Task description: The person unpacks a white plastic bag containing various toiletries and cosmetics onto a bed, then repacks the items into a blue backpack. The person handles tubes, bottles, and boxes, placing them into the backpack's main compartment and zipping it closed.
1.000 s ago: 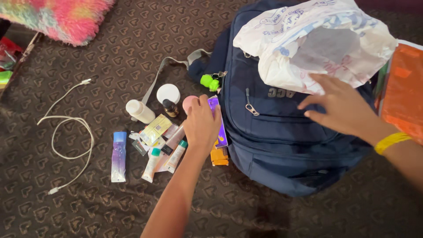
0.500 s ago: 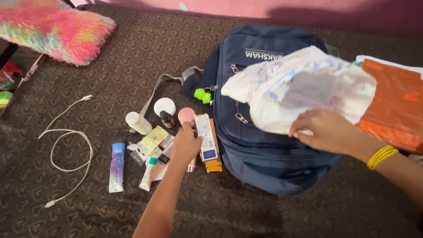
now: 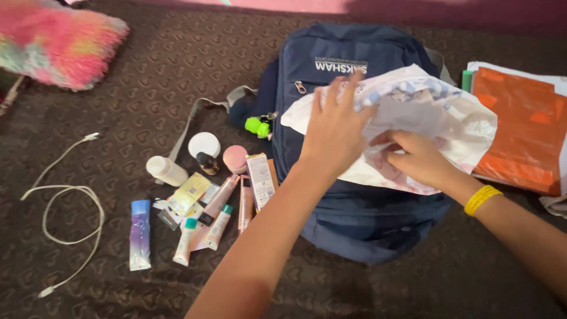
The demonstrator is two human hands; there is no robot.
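Tubes (image 3: 218, 227) and little bottles (image 3: 167, 170) lie beside the blue backpack (image 3: 348, 195), with a white cable (image 3: 65, 218) near the bedspread's (image 3: 147, 71) left edge. An orange packet (image 3: 520, 130) sits at the right. My left hand (image 3: 336, 127) lies spread flat on the white plastic bag (image 3: 437, 118) atop the backpack. My right hand (image 3: 416, 158) pinches its edge.
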